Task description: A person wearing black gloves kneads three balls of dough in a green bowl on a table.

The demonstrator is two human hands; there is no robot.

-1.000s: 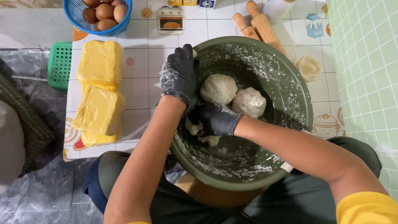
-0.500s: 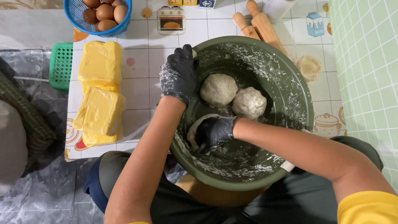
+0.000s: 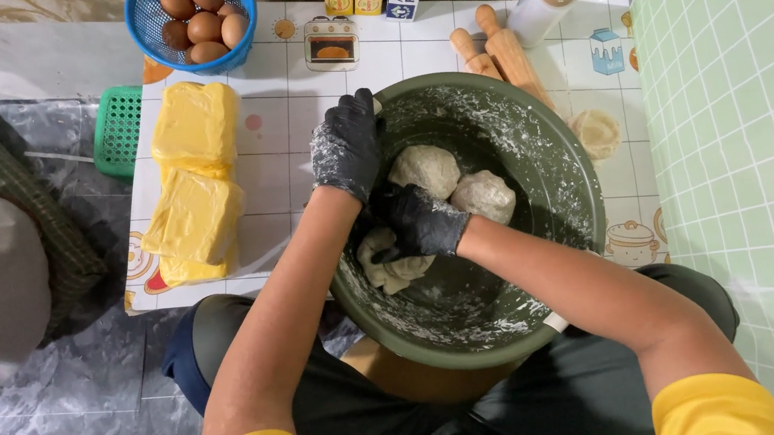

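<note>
Already shaped: two dough balls resting in green basin.
Left hand: clasps the basin rim.
Right hand: grip closed on unshaped dough lump.

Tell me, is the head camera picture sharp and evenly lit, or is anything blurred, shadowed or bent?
Head view: sharp and evenly lit; the flour-dusted black-gloved left hand and black-gloved right hand show no motion blur; soft shadow lies inside the round green plastic basin under the arms; the green tiled wall leans from wide-angle distortion; no harsh glare.

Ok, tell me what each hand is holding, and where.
Left hand grips the green basin by its rim. Right hand presses a lump of dough from above; whether it grips it cannot be told.
</note>
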